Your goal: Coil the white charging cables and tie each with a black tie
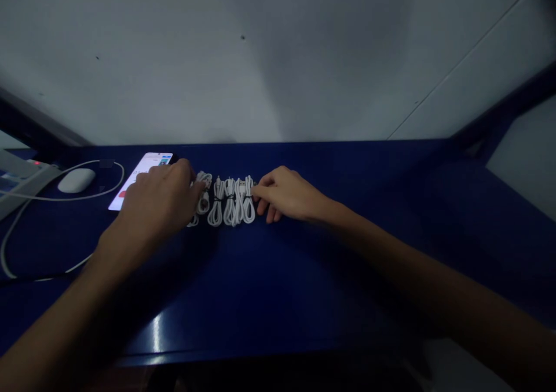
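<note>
Several white cable bundles (pixel 230 202), each coiled and tied round the middle with a dark band, lie side by side in a row on the dark blue table (pixel 269 288). My left hand (pixel 158 202) rests over the left end of the row, fingers curled on the leftmost bundle (pixel 203 195). My right hand (pixel 286 195) sits at the right end, fingertips pinched against the rightmost bundle (pixel 249 201).
A lit phone (pixel 145 169) lies flat behind my left hand. Further left sit a white mouse (pixel 77 180), a loose white cable (pixel 26 224) looping over the table, and the corner of a grey device (pixel 17 178). A white wall rises behind the table.
</note>
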A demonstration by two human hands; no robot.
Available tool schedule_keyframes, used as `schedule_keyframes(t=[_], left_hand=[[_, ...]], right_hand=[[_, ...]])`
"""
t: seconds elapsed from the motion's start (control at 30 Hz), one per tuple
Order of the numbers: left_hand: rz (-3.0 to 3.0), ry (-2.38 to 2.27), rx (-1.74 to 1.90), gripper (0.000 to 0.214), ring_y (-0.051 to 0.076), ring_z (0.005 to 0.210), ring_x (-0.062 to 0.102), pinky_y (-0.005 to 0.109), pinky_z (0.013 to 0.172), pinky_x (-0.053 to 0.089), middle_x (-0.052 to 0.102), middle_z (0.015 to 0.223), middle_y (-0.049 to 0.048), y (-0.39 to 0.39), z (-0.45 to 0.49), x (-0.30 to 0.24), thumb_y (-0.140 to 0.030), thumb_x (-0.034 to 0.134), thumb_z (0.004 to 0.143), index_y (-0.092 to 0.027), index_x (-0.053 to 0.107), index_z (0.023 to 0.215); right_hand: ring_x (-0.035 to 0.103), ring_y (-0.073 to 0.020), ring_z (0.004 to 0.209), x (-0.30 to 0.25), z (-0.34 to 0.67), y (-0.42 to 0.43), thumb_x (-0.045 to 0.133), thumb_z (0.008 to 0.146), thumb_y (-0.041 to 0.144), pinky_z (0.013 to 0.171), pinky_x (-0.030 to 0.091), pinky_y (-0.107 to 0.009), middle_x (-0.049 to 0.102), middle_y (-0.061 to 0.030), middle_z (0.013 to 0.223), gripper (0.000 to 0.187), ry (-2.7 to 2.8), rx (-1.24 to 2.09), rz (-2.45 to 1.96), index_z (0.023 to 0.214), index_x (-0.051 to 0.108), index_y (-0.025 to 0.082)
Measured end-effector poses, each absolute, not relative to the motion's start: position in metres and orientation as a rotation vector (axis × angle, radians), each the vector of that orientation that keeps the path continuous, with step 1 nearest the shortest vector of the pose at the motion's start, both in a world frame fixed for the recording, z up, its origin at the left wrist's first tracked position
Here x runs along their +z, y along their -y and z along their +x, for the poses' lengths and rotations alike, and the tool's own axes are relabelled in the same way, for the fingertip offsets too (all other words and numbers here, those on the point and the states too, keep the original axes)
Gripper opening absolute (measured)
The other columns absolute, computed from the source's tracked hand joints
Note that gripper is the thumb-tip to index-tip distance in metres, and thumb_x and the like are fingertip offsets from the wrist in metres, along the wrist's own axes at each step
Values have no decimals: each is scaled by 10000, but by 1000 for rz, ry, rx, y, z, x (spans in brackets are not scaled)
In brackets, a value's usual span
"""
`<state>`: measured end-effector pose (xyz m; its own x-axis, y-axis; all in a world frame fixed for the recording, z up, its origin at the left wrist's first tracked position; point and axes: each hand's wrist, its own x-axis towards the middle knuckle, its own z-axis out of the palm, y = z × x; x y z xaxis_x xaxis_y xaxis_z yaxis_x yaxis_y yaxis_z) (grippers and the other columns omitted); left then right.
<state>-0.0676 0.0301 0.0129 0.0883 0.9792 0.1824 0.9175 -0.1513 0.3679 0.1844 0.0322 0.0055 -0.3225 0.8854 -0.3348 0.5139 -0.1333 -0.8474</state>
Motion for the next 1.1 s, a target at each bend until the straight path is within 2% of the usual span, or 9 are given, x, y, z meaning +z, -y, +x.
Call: schedule_keyframes(t=[0.03,0.1,0.27,0.5,0.67,0.8,0.93,1.0,1.1], left_hand=[[2313,-2070,341,245,481,998,720,662,898,547,739,908,169,-30,-68,15,-486,679,987,-246,695,937],[2359,-2106,264,210,454,949,726,620,860,562,750,932,169,-30,-67,22,-418,624,1024,-227,687,963],[2393,-2181,182,261,431,1053,737,570,933,568,758,1044,172,-28,-64,34,-323,481,1093,-190,701,1047],[2312,-2158,-32,503,482,1067,760,579,910,588,809,1060,229,-29,-53,25,-608,573,1049,-150,763,1136],[2298,-2100,-3,360,429,1051,777,547,924,593,836,1117,189,-27,-52,26,-475,591,1036,-197,774,1173],[2304,-2237,32,402,437,1129,764,558,997,588,815,1168,214,-25,-55,37,-447,564,1065,-128,735,1240],[2264,-2328,-208,402,484,1169,750,593,993,601,775,1191,281,-30,-63,38,-403,549,1064,-69,730,1198],[2258,-2323,-233,404,501,1144,762,615,992,601,761,1204,314,-33,-66,35,-397,569,1055,-53,740,1179],[2253,-2314,-250,425,534,1182,753,624,989,607,745,1246,344,-37,-68,30,-407,572,1056,-46,752,1187]], right_hand=[[784,-166,601,6,184,-32,670,1048,234,543,634,-266,860,-126,876,210,1785,1443,-1560,893,769,132],[781,-170,598,6,184,-32,678,1042,224,548,635,-275,859,-128,873,203,1781,1445,-1558,888,773,131],[786,-179,611,4,185,-33,686,1035,212,555,634,-286,857,-134,864,208,1784,1442,-1540,873,784,128],[785,-182,610,6,185,-31,670,1038,211,548,631,-285,856,-139,874,197,1789,1430,-1550,914,789,114],[780,-178,607,6,184,-32,658,1033,211,550,623,-287,851,-143,873,202,1792,1431,-1551,915,789,112],[776,-182,601,4,184,-31,628,1061,249,559,632,-295,844,-149,864,251,1801,1409,-1559,927,782,104],[800,-255,673,9,180,-26,629,1077,394,603,648,-366,842,-188,920,447,1835,1303,-1623,1306,734,25],[824,-329,826,15,174,-21,631,1072,522,710,674,-434,838,-234,1039,756,1907,1136,-1700,1586,538,-23],[761,-467,1206,26,157,-17,570,1088,608,994,635,-566,793,-325,1246,1014,2127,865,-1723,1742,257,-101]])
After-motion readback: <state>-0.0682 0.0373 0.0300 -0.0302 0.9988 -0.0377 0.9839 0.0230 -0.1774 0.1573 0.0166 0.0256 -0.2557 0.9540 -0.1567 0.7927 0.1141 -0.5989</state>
